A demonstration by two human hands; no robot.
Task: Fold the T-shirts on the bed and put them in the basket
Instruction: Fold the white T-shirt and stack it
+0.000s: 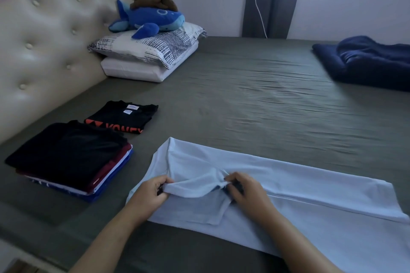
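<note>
Your left hand and right hand sit at lower centre of the frame, near each other but apart. Each pinches one end of the same raised fold in the pale blue cotton T-shirt; fingers curled onto cloth on both sides. The shirt lies flat across the lower right of the frame on the olive-grey bed sheet, long sides apparently already turned in, with the pinched fold lifted above a darker underlayer.

Step in hand, as judged: mid-fold of this shirt, near its collar end. The next move likely calls for carrying the pinched edge over evenly with both hands, keeping it taut so the layers do not bunch, then smoothing flat.

Left of your hands, at middle left: a stack of folded T-shirts, black on top, with maroon, white and blue edges below. Just beyond it, a single folded black T-shirt with orange lettering.

No basket in view; it will need locating before transfer.

Upper left: cream tufted headboard, two stacked pillows, blue plush whale. Upper right: crumpled navy blanket. All lie well apart from the working area; nothing obstructs the fold.
</note>
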